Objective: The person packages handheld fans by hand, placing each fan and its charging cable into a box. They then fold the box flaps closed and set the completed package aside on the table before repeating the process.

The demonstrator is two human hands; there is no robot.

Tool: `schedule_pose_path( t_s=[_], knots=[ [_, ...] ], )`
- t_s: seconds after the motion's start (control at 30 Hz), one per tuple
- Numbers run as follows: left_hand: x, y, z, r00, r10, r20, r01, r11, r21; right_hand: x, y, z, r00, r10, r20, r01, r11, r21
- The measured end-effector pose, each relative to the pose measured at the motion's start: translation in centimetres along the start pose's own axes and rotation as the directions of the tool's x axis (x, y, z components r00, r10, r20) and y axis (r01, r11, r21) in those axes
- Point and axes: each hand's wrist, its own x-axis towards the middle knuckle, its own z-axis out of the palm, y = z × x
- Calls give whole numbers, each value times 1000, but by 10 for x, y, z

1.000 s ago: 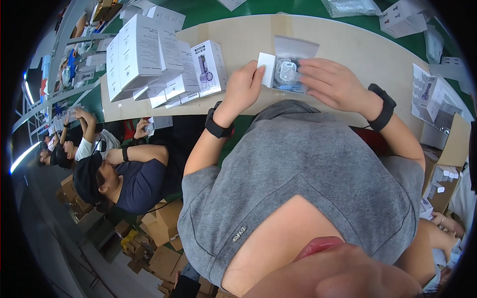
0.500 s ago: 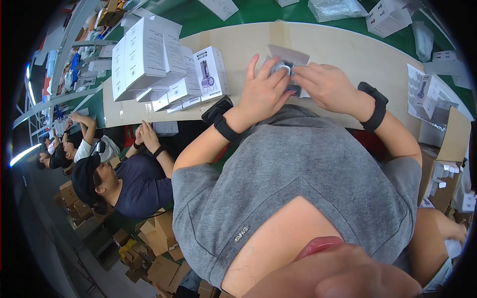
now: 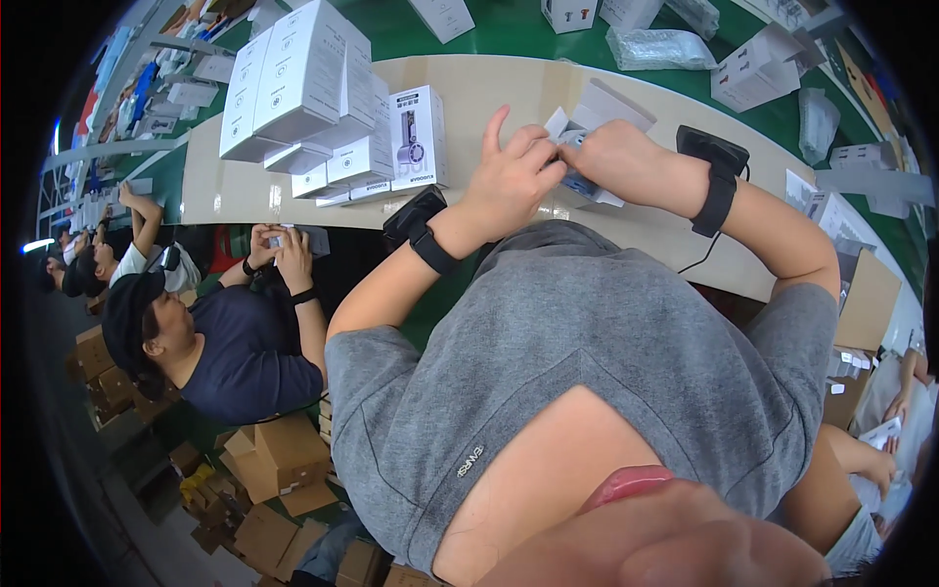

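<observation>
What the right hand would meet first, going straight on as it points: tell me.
The right hand would most likely meet the left hand, whose fingertips lie just ahead; depth is unclear, so part of the open white box could come first.

Worn on the person's head (image 3: 675,533), the wide fisheye camera looks steeply down, its picture dark at the rim and bending the beige tabletop (image 3: 489,83) into an arc. The grey shirt (image 3: 587,303) sits near, filling the lower middle; left hand (image 3: 507,186) and right hand (image 3: 626,161) lie farther off, above centre; a co-worker (image 3: 249,342) shows beyond, at left
</observation>
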Motion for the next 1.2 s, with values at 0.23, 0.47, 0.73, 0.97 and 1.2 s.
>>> schedule_pose_path(
  t_s=[0.23, 0.47, 0.73, 0.97, 1.2],
  knots=[
    [-18, -1, -5, 999, 32, -14, -33, 994, -102, 1, 17, -1, 998, -58, 38, 55, 996, 77],
    [4, -7, -31, 969, 58, -241, -133, 941, -309, -45, -1, -24, 937, 316, -146, -184, 806, 562],
    [32, 32, -28, 950, -289, 120, 270, 560, -783, -83, -18, -36, 884, 432, -180, -190, 683, 705],
    [36, 58, -5, 908, -93, 409, 413, 371, -832, -108, 9, -71, 954, 273, -124, -135, 759, 638],
    [48, 66, 26, 945, -29, 325, 311, 379, -871, -155, 6, -96, 963, 166, -212, -87, 938, 337]
  ],
)
